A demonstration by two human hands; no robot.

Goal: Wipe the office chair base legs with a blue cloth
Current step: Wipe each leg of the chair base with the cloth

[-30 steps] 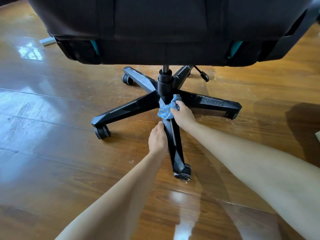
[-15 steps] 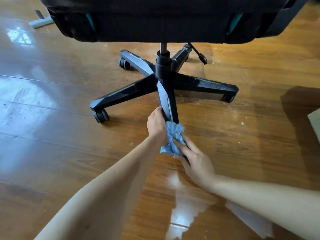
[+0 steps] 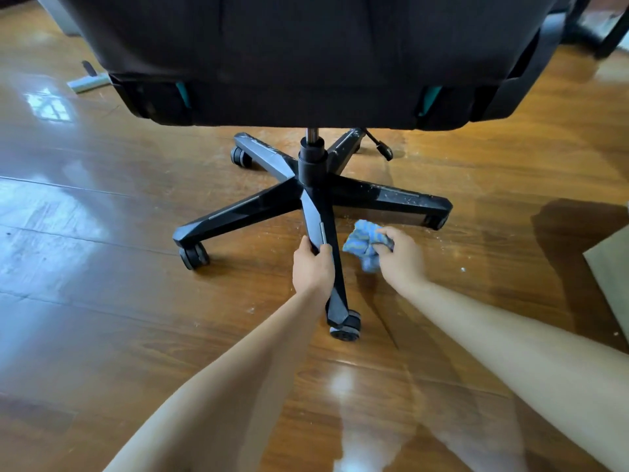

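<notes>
A black office chair's five-legged star base (image 3: 258,206) stands on a wooden floor under the dark seat (image 3: 306,56). The near leg (image 3: 323,229) points toward me and ends in a caster (image 3: 345,327). My left hand (image 3: 313,265) grips this leg around its middle. My right hand (image 3: 403,258) holds a bunched blue cloth (image 3: 362,245) just right of that leg, slightly off it, above the floor. The right leg (image 3: 391,197) is speckled with dust.
Glossy wooden floor (image 3: 102,301) surrounds the base, with crumbs and dust near the right leg. A height lever (image 3: 379,144) sticks out behind the column. A flat greyish panel (image 3: 612,277) lies at the right edge; a pale object (image 3: 86,83) lies far left.
My right hand has lifted the cloth off the near leg's lower end and moved it rightward and away from me. My left hand stays on the near leg.
</notes>
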